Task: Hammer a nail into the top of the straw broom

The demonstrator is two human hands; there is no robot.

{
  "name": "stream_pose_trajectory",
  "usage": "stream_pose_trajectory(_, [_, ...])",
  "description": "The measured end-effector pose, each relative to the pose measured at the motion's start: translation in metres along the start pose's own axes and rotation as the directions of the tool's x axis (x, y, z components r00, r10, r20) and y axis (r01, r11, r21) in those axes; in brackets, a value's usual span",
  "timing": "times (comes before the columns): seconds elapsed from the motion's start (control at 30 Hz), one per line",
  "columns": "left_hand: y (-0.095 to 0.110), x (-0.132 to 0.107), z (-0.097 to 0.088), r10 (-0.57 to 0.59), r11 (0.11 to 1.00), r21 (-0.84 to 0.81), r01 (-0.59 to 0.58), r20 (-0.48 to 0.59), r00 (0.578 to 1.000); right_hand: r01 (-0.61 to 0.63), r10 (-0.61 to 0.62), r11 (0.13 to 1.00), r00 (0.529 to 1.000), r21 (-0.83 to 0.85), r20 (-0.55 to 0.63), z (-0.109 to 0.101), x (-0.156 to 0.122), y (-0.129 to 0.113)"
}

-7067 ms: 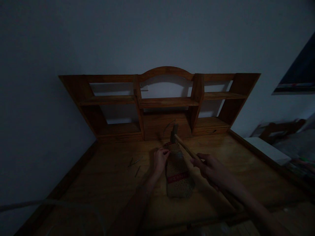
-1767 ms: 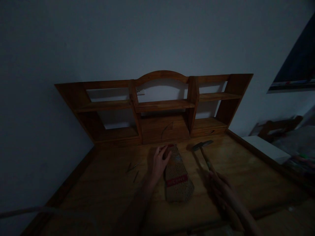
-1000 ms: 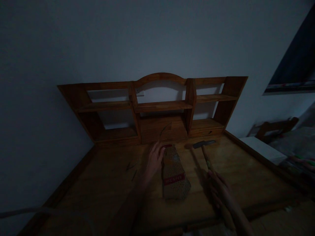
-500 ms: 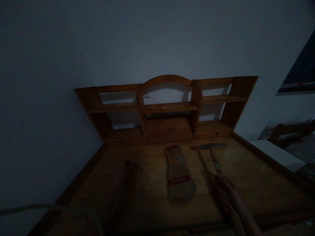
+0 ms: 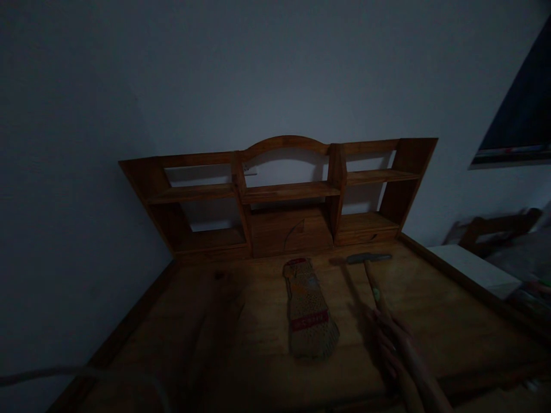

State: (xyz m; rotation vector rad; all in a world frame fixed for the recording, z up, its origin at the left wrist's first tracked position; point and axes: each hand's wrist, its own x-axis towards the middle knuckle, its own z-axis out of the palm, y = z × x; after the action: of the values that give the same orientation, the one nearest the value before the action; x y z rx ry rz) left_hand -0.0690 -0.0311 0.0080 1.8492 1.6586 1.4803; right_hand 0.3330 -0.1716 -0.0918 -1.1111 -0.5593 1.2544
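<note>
My right hand (image 5: 398, 338) is closed around the wooden handle of a hammer (image 5: 372, 278). The hammer's dark metal head points away from me, above the desk. To its left lies a flattened piece of printed cardboard packaging (image 5: 307, 304) with a red band. My left hand (image 5: 224, 287) is farther left over the desk, dark and blurred; whether its fingers hold anything does not show.
Along the back of the wooden desk (image 5: 262, 344) stands a wooden shelf unit (image 5: 288, 189) against the wall. A pale cable (image 5: 99, 373) crosses the lower left. Beyond the right edge are a white surface (image 5: 473, 267) and a wooden chair (image 5: 495, 229).
The view has shifted slightly, moving the desk and shelf left in the picture. My left hand has moved a little and looks more blurred. My right hand keeps its grip on the hammer.
</note>
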Motion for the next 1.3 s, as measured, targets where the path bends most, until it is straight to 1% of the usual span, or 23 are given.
stream_pose_trajectory(0.03, [0.000, 0.006, 0.008, 0.012, 1.000, -0.018, -0.011, 0.056, 0.998, 0.001, -0.001, 1.000, 1.000, 0.000, -0.021, -0.001, 0.000, 0.000])
stream_pose_trajectory(0.07, [0.001, 0.011, 0.021, 0.035, 0.998, -0.053, -0.029, 0.121, 0.992, 0.005, -0.005, 1.000, 0.999, 0.005, -0.048, -0.001, 0.000, 0.000])
stream_pose_trajectory(0.1, [0.004, 0.014, 0.036, 0.054, 0.996, -0.086, -0.038, 0.187, 0.981, 0.006, -0.005, 1.000, 0.998, 0.013, -0.061, -0.001, -0.001, 0.000])
stream_pose_trajectory(0.13, [0.009, 0.014, 0.055, 0.104, 0.982, -0.176, -0.062, 0.237, 0.966, 0.009, -0.007, 1.000, 0.998, 0.021, -0.064, -0.002, -0.001, 0.000])
stream_pose_trajectory(0.17, [0.015, 0.013, 0.075, 0.133, 0.963, -0.262, -0.061, 0.263, 0.956, 0.012, -0.010, 0.999, 0.998, 0.031, -0.063, -0.002, -0.002, 0.001])
stream_pose_trajectory(0.23, [0.025, 0.005, 0.117, 0.114, 0.916, -0.400, -0.006, 0.246, 0.962, 0.002, 0.001, 0.998, 0.999, 0.055, -0.038, -0.003, -0.002, 0.002])
stream_pose_trajectory(0.3, [0.029, -0.007, 0.152, 0.121, 0.894, -0.448, -0.011, 0.216, 0.969, -0.017, 0.018, 0.996, 1.000, 0.083, -0.012, -0.004, 0.000, 0.003])
stream_pose_trajectory(0.33, [0.029, -0.012, 0.165, 0.122, 0.890, -0.456, -0.012, 0.211, 0.970, -0.027, 0.029, 0.995, 0.999, 0.093, -0.016, -0.004, 0.001, 0.003])
stream_pose_trajectory(0.37, [0.027, -0.017, 0.174, 0.093, 0.892, -0.452, 0.003, 0.191, 0.977, -0.031, 0.034, 0.995, 0.999, 0.095, -0.023, -0.005, 0.002, 0.003])
stream_pose_trajectory(0.4, [0.024, -0.021, 0.180, 0.093, 0.895, -0.446, -0.003, 0.178, 0.980, -0.033, 0.036, 0.995, 0.999, 0.090, -0.031, -0.005, 0.003, 0.004])
stream_pose_trajectory(0.47, [0.017, -0.026, 0.184, 0.093, 0.901, -0.433, -0.017, 0.155, 0.983, -0.029, 0.033, 0.996, 0.998, 0.081, -0.046, -0.007, 0.006, 0.004])
stream_pose_trajectory(0.53, [0.014, -0.029, 0.180, 0.104, 0.911, -0.411, -0.029, 0.162, 0.981, -0.013, 0.018, 0.996, 0.998, 0.084, -0.054, -0.009, 0.007, 0.006])
stream_pose_trajectory(0.67, [0.018, -0.034, 0.170, 0.147, 0.952, -0.297, -0.078, 0.217, 0.965, -0.013, 0.017, 0.997, 0.999, 0.077, -0.047, -0.011, 0.004, 0.006])
stream_pose_trajectory(0.77, [0.021, -0.036, 0.168, 0.163, 0.973, -0.202, -0.115, 0.239, 0.957, -0.022, 0.025, 0.998, 0.998, 0.058, -0.053, -0.006, -0.002, 0.002])
stream_pose_trajectory(0.9, [0.019, -0.035, 0.170, 0.137, 0.981, -0.164, -0.099, 0.240, 0.961, -0.030, 0.032, 0.997, 0.999, 0.067, -0.040, -0.002, -0.007, -0.003])
stream_pose_trajectory(1.03, [0.021, -0.034, 0.168, 0.135, 0.983, -0.159, -0.097, 0.251, 0.959, -0.032, 0.036, 0.991, 0.999, 0.131, -0.031, -0.009, -0.001, 0.003])
stream_pose_trajectory(1.17, [0.024, -0.034, 0.165, 0.123, 0.988, -0.122, -0.093, 0.263, 0.957, -0.029, 0.028, 0.992, 1.000, 0.126, 0.010, -0.014, 0.001, 0.007])
stream_pose_trajectory(1.3, [0.027, -0.034, 0.164, 0.110, 0.994, -0.046, -0.101, 0.275, 0.955, -0.020, 0.023, 0.996, 0.999, 0.088, -0.034, -0.010, -0.002, 0.006])
